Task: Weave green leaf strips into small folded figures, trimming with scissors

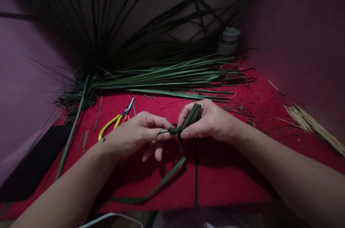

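Both hands meet over the red cloth, working on one folded green leaf piece (pixel 192 114) with a small wrapped knot at its middle. My left hand (pixel 136 132) pinches the thin, stringy end between thumb and index finger, its other fingers hanging loosely curled. On the other side, my right hand (pixel 211 122) grips the wider folded part, thumb in front and fingers partly hidden behind. From the knot a long leaf strip (pixel 167 178) hangs down and curves left across the cloth. Scissors (pixel 116 119) with yellow and red handles lie just behind my left hand.
Long green leaves (pixel 167 75) lie across the back of the red table (pixel 229 181). A dim white container (pixel 229 41) stands at back right. Pale thin sticks (pixel 312 123) lie at the right edge. At left are a leaf stalk (pixel 72 127) and a black flat object (pixel 37 163).
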A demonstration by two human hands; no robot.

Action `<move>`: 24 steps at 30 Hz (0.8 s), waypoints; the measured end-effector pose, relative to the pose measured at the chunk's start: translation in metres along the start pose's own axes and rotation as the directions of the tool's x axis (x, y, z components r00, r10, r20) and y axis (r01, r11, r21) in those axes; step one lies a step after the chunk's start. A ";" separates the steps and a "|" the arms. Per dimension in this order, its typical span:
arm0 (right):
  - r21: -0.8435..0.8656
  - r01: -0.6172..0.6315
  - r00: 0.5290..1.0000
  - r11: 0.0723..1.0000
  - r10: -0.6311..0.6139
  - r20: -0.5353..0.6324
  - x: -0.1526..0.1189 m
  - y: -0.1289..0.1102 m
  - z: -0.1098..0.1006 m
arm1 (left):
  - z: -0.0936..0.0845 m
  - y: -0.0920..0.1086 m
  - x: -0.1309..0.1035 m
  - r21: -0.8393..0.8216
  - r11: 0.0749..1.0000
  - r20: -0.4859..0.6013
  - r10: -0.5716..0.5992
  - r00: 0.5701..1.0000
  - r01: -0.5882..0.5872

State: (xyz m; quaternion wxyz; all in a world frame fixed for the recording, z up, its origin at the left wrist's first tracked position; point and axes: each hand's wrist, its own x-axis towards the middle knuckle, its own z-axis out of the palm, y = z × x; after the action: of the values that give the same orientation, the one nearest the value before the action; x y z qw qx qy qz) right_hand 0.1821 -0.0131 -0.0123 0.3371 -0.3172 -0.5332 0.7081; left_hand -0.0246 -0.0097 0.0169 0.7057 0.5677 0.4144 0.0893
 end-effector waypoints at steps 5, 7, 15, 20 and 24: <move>-0.065 0.074 0.997 0.995 -0.076 -0.030 0.002 0.000 0.004 | 0.000 0.000 0.001 -0.045 0.997 -0.154 0.057 0.986 -0.065; -0.094 0.113 0.992 0.989 -0.117 -0.036 0.002 0.001 0.006 | -0.001 0.001 0.001 -0.012 0.994 -0.239 0.099 0.966 -0.105; -0.275 0.179 0.981 0.944 -0.194 -0.027 0.000 0.007 0.012 | -0.006 0.006 -0.003 0.070 0.997 -0.229 -0.025 0.973 0.042; -0.486 0.259 0.957 0.835 -0.289 0.013 -0.001 0.009 0.015 | -0.005 0.004 0.000 0.062 0.992 -0.161 -0.102 0.982 0.113; -0.563 0.306 0.941 0.768 -0.333 0.056 -0.002 0.009 0.015 | -0.004 0.002 0.004 0.057 0.991 -0.156 -0.112 0.981 0.122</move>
State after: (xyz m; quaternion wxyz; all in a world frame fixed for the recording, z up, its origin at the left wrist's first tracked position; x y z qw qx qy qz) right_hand 0.1697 -0.0244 -0.0175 0.3561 -0.3238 -0.7561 0.4434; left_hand -0.0245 -0.0041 0.0164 0.6567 0.5570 0.5026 0.0768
